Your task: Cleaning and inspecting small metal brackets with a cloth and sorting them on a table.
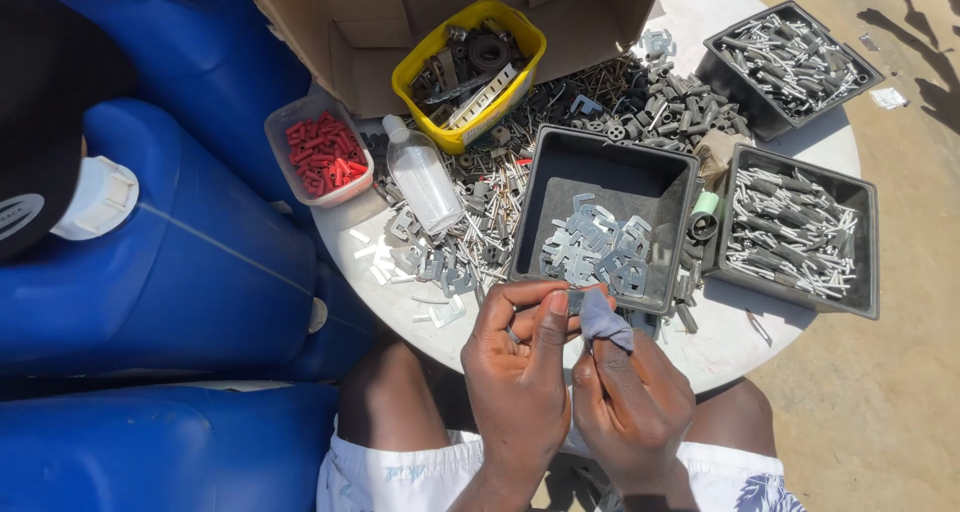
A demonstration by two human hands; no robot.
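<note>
1. Left hand (515, 367) pinches small metal bracket (574, 299) btwn thumb & fingers, just above table (720, 342) edge.
2. Right hand (630, 402) clamped on grey cloth (605, 319), pressed against bracket.
3. Black tray (560, 152) w/ same brackets sits just beyond hands.

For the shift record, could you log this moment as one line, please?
left hand: holds small metal piece | right hand: rubs it with cloth | behind: tray of brackets

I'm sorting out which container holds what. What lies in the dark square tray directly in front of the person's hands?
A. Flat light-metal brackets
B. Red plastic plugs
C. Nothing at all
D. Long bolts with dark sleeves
A: the dark square tray just beyond the hands holds a pile of flat light-metal brackets; the red plugs lie in a clear tub.
</note>
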